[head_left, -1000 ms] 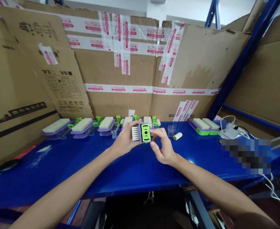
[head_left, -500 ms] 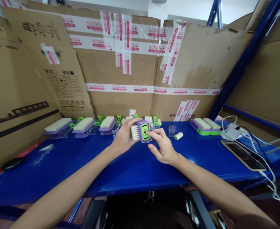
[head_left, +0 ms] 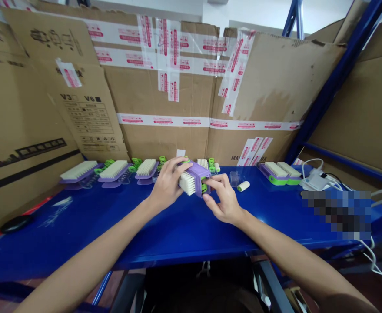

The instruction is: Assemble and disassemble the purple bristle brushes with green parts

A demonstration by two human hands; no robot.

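My left hand (head_left: 167,184) is wrapped around a purple scrub brush (head_left: 197,173) with cream bristles, held tilted above the blue table. The bristles point down and toward me. At the brush's right end, the thumb and forefinger of my right hand (head_left: 222,198) close on its green end piece (head_left: 204,186), which they partly cover. Just beyond my hands stands another brush (head_left: 202,163) with cream bristles, half hidden. To the right of my right hand lie a small clear plastic piece (head_left: 234,178) and a white roller-like piece with a green end (head_left: 243,186).
Several purple brushes (head_left: 113,170) with green parts line the back left of the blue table (head_left: 112,230). Two green-edged brushes (head_left: 280,171) sit back right, beside a white charger (head_left: 316,179) with cables. Taped cardboard (head_left: 164,137) walls the back. A black round object (head_left: 17,224) lies far left.
The brush has turned in my left hand, so its green end now faces right and its purple side shows. My right forefinger and thumb have shifted to the edge of that end.
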